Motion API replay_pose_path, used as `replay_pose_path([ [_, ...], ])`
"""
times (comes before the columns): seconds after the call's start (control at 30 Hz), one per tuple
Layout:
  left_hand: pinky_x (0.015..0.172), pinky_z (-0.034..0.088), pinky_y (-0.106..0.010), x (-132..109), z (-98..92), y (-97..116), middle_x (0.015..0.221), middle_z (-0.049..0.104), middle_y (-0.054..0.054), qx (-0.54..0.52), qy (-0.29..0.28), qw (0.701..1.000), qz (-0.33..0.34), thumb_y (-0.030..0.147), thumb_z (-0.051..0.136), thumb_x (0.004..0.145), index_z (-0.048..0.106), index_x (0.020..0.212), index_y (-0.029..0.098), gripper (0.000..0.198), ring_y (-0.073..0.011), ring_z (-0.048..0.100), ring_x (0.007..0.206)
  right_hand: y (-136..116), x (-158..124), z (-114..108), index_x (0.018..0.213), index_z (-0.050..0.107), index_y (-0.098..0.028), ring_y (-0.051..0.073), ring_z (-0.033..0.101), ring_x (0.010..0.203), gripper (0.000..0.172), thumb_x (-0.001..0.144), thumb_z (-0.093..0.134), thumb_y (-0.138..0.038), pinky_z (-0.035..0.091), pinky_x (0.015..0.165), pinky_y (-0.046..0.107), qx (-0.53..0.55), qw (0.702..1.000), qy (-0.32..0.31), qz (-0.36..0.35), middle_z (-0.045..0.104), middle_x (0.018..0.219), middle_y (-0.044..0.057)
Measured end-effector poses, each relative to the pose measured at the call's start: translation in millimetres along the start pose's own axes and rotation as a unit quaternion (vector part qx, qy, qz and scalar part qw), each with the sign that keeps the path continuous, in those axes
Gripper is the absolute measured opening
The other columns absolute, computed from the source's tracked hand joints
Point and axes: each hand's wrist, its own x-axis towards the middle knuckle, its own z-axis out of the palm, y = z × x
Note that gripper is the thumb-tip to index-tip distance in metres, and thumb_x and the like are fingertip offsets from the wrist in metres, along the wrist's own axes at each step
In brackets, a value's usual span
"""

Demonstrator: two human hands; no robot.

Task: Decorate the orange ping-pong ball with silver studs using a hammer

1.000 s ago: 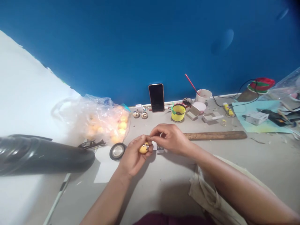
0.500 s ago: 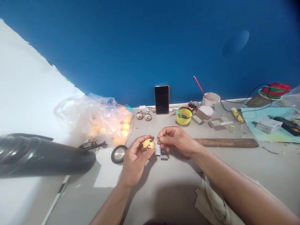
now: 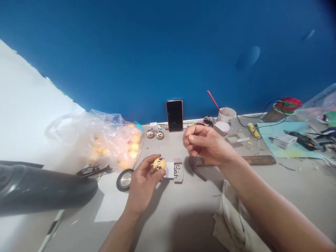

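My left hand (image 3: 144, 183) is closed around a small yellow ball (image 3: 159, 163) dotted with dark and silver round studs. Raised to the right of it, my right hand (image 3: 203, 141) has thumb and fingers pinched together. Whatever sits in that pinch is too small or too hidden to name. Between and below the hands lies a small open box (image 3: 178, 175) with several shiny silver studs in it. Just right of the box rests a hammer (image 3: 259, 160), its wooden handle partly behind my right wrist.
Two stud-covered balls (image 3: 160, 134) sit near a phone (image 3: 175, 115) propped against the blue wall. Left are a plastic bag (image 3: 105, 120) of yellow-orange balls and a black-rimmed disc (image 3: 125, 180). A cloth (image 3: 228, 220) lies under my right forearm; a white cup (image 3: 228, 114) stands behind.
My right hand has moved up and right, away from the ball. The box of studs and the hammer head have come into sight. The whole view has shifted slightly.
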Motion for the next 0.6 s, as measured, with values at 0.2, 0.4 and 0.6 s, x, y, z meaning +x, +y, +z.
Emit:
replay_pose_path([
  [0.2,0.059,0.052,-0.025,-2.1,2.9,-4.6,0.079,0.068,-0.001,0.035,0.013,0.999,-0.009,0.033,0.080,0.072,0.067,0.111,0.019,0.044,-0.0121,0.058,0.060,-57.1,-14.3,17.8,0.084,0.064,-0.022,0.007,0.049,0.057,0.025,0.075,0.084,-0.035,0.039,0.044,0.017,-0.047,0.990,0.026,-0.133,0.060,0.073,-0.003],
  [0.4,0.059,0.051,-0.026,-8.0,10.7,-0.2,0.077,0.069,-0.001,0.047,0.010,0.999,-0.010,0.033,0.080,0.071,0.068,0.110,0.019,0.043,-0.0131,0.059,0.060,-78.4,-13.4,38.0,0.087,0.065,-0.024,0.006,0.052,0.060,0.019,0.085,0.073,-0.041,0.033,0.045,0.015,-0.114,0.976,0.088,-0.165,0.060,0.076,-0.005],
  [0.6,0.059,0.052,-0.026,-4.7,9.5,1.2,0.076,0.069,-0.001,0.060,-0.003,0.998,0.007,0.034,0.081,0.069,0.069,0.108,0.019,0.044,-0.0145,0.061,0.063,-118.4,5.4,60.2,0.084,0.064,-0.018,-0.001,0.049,0.056,0.017,0.095,0.051,-0.017,0.027,0.050,0.018,-0.036,0.983,-0.018,-0.180,0.063,0.069,-0.014],
])
